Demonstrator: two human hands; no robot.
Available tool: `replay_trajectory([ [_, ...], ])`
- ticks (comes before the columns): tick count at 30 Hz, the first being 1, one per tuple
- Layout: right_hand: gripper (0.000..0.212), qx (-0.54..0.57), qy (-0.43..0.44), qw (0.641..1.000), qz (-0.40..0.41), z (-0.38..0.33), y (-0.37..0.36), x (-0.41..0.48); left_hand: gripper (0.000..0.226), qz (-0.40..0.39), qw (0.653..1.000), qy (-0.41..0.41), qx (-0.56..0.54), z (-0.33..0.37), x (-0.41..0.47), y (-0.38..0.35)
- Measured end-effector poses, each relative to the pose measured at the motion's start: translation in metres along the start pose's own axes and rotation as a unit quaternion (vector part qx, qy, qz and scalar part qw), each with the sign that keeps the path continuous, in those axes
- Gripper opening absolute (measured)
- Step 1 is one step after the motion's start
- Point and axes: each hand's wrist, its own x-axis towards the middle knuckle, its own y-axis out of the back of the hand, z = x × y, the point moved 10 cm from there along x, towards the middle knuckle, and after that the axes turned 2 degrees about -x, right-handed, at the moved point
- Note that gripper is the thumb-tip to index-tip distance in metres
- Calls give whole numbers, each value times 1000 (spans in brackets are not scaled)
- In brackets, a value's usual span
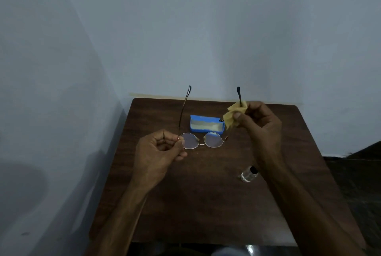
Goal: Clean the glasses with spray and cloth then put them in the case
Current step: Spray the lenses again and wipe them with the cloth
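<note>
Thin gold-rimmed glasses (203,141) hang in the air above the table, lenses toward me, both temples pointing up and away. My left hand (158,152) pinches the frame at its left hinge. My right hand (259,123) grips a crumpled yellow cloth (234,116) wrapped round the right temple near its dark tip. Behind the glasses a blue case (207,124) lies open on the table, its pale lining showing. A small clear spray bottle (248,174) with a dark cap rests on the table beside my right forearm.
A dark brown wooden table (195,204) stands in the corner of pale grey walls. Dark floor shows to the right of it. A glossy object (249,249) peeks in at the bottom edge.
</note>
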Motion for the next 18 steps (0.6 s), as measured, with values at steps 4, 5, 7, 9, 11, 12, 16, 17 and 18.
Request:
replay_trajectory([
  [4, 10, -6, 15, 1000, 14, -20, 0, 22, 6, -2, 1000, -7, 14, 0, 1, 1],
  [5, 8, -6, 18, 1000, 16, -23, -1, 27, 6, -3, 1000, -9, 16, 0, 2, 1],
  [7, 6, -8, 24, 1000, 18, -28, -3, 31, 6, 3, 1000, -15, 18, 1, 3, 2],
  [9, 8, -9, 24, 999, 22, -26, -4, 32, 7, 14, 1000, -15, 13, 1, 4, 3],
  [11, 9, -19, 19, 999, 27, -20, -5, 29, 6, 28, 1000, -8, 5, 0, 5, 5],
  [12, 8, -26, 14, 999, 26, -15, -7, 26, 6, 35, 999, -5, 0, -1, 5, 6],
  [16, 11, -76, -5, 997, 12, 11, -13, 7, 10, 53, 997, 3, -60, -2, 5, 9],
  [17, 12, -84, -9, 996, 5, 19, -15, 2, 11, 56, 996, 7, -74, -2, 5, 9],
  [18, 12, -90, -14, 996, -1, 26, -17, -4, 10, 59, 995, 10, -85, -4, 6, 10],
])
